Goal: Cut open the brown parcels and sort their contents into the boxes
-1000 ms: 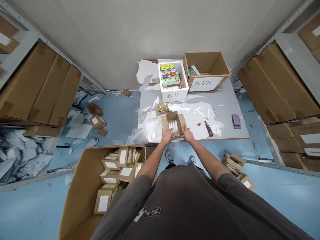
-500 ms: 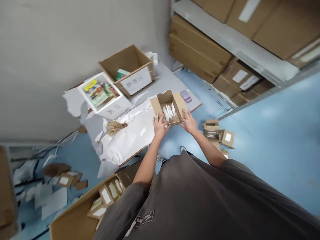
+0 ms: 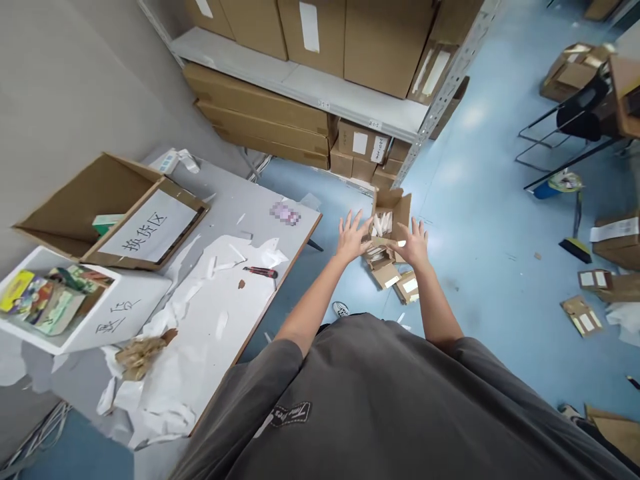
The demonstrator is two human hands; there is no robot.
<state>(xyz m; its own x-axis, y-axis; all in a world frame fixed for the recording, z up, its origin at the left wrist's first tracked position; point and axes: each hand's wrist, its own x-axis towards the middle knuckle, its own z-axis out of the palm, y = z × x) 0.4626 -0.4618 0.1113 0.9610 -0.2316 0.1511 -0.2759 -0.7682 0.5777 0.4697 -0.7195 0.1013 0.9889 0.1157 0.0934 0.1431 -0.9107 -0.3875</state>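
Two hands are out in front of me, fingers spread wide and gripping nothing: my left hand (image 3: 352, 235) and my right hand (image 3: 413, 243) flank a small open carton (image 3: 391, 217) with white pieces inside. It sits between and just beyond my fingertips, over the blue floor (image 3: 480, 200) above a pile of small boxes (image 3: 395, 277). I cannot tell which hand is nearer. Left of me, on the surface (image 3: 250, 200), a brown box's sign (image 3: 150, 228) reads 换货区.

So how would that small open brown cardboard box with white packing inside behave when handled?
The small open brown cardboard box probably feels light: thin walls, loose white filler. Its raised flaps look bendy and likely flex under a grip. With no lid shut, contents may spill if tipped.
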